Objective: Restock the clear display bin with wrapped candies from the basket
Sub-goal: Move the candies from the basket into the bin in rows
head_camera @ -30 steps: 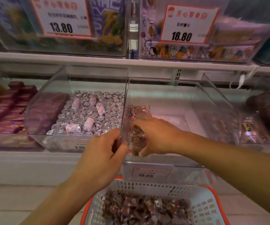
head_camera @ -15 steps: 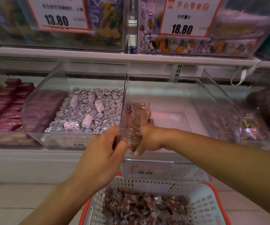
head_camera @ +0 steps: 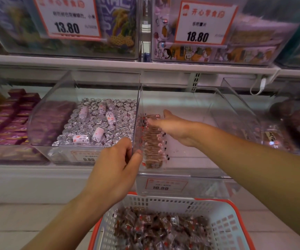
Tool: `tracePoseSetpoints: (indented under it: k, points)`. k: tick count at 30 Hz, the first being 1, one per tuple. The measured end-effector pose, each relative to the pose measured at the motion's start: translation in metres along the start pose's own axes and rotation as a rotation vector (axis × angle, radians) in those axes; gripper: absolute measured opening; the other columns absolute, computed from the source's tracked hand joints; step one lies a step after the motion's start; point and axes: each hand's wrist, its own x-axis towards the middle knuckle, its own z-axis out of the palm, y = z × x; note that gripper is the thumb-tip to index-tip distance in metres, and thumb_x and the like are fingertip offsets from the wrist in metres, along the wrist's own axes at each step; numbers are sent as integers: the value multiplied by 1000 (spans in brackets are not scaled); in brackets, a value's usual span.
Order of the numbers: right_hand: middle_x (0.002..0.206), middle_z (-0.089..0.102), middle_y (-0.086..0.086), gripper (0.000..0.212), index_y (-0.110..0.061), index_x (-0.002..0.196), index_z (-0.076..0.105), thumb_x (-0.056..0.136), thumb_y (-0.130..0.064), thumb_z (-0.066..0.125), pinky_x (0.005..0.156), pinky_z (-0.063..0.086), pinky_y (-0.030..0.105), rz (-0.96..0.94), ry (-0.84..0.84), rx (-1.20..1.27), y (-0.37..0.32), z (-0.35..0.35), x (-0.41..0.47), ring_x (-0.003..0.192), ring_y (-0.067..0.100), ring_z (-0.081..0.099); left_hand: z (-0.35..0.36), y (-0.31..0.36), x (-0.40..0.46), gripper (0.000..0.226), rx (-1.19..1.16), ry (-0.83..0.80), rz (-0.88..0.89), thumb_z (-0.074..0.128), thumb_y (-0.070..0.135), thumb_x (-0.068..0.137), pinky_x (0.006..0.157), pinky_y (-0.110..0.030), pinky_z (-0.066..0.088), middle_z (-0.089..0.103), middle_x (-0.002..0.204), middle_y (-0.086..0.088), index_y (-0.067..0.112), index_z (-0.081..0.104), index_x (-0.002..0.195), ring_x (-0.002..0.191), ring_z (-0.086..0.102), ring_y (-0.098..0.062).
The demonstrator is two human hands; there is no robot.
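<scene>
Candies point(head_camera: 153, 141) are being pressed into a row against the left wall of the clear bin point(head_camera: 217, 112) by the flat-fingered right hand point(head_camera: 174, 126), the wall pinched by the left hand point(head_camera: 117, 166); next, likely, another handful from the near basket point(head_camera: 223, 224).

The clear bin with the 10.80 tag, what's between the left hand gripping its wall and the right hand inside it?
In the head view, a row of wrapped candies lies against the clear bin wall, between left hand and right hand.
</scene>
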Motion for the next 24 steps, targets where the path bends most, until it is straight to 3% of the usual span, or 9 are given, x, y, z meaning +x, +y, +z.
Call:
tracePoseSetpoints:
  k: [3,6,11,13,16,18,20,22,24]
  points:
    - [166,12,5,84,-20,159,1,97,-66,35,123,11,51,32,86,108,-4,1,16,151,27,17,0,1,0,27,-3,-3,11,49,34,86,46,-23,33,44,46,2,19,42,64,43,39,-10]
    - [164,23,6,87,-20,159,16,92,-77,21,123,9,53,69,54,200,-7,6,25,151,27,20,-1,2,0,26,-18,-15,28,47,35,85,47,-25,33,47,50,-1,19,43,65,45,39,-10]
    - [165,18,5,90,-28,159,8,88,-82,22,123,12,52,75,70,330,-10,1,24,151,26,20,0,-2,3,25,-8,-1,34,49,32,85,48,-27,32,52,58,1,19,43,64,46,40,-10]
    - [167,10,3,84,-26,159,6,93,-75,26,123,12,49,60,77,335,-12,-5,14,153,24,13,1,-3,3,28,17,16,22,53,30,88,47,-24,33,51,53,3,20,43,64,46,42,-10]
    - [165,19,5,72,-17,158,16,102,-58,34,121,19,41,-6,157,145,-15,-10,-14,150,25,21,-2,3,2,26,48,127,5,61,35,89,44,-22,30,49,52,4,24,43,73,50,47,-11]
    - [156,39,5,59,-12,152,35,103,-39,49,113,29,29,-192,310,-88,-14,-8,-41,143,22,38,-9,12,2,26,42,280,107,63,32,87,47,-25,30,41,55,8,20,42,77,52,42,-14]
    - [120,68,-3,32,-14,128,63,98,-23,58,94,45,14,-587,588,-212,-8,0,-80,111,4,62,-16,23,-4,24,67,366,325,63,24,86,48,-25,30,33,56,11,17,42,74,51,35,-14]
    - [80,62,-16,13,-19,100,71,96,-19,58,65,44,9,-1010,864,-168,16,13,-126,73,-4,60,-15,26,-18,26,111,359,552,62,19,87,47,-25,29,30,59,13,16,45,67,51,31,-10]
    - [73,53,-14,15,-20,93,67,98,-21,53,60,34,9,-1188,957,-163,64,39,-157,61,-2,51,-4,22,-37,29,117,269,716,61,17,85,48,-24,29,32,61,13,17,44,61,54,30,-7]
